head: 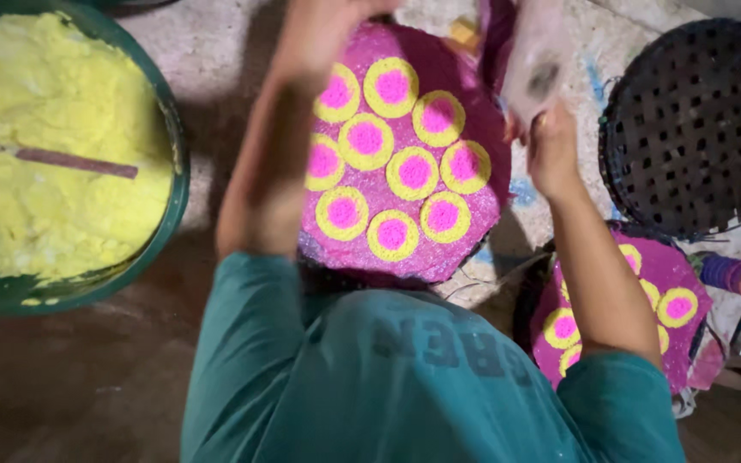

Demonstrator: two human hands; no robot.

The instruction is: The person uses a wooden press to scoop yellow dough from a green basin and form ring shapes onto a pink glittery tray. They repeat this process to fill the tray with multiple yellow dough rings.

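Observation:
A round pink-coated disc [473, 225] lies in front of me, covered with several yellow rings that have pink centres. My right hand [551, 150] is raised over the disc's right edge and grips a translucent plastic bag [535, 60] that stands up from its fingers. My left hand [323, 30] is lifted over the disc's far left part. It is blurred and partly cut off by the top edge, so its fingers cannot be read. My teal shirt [405, 377] fills the bottom of the view.
A green tub [175, 184] of yellow paste with a stick lying in it sits at the left. A black perforated basket [696, 129] stands at the right. A second pink disc [675, 274] with yellow rings lies at the lower right, beside a small pink cup [735, 276].

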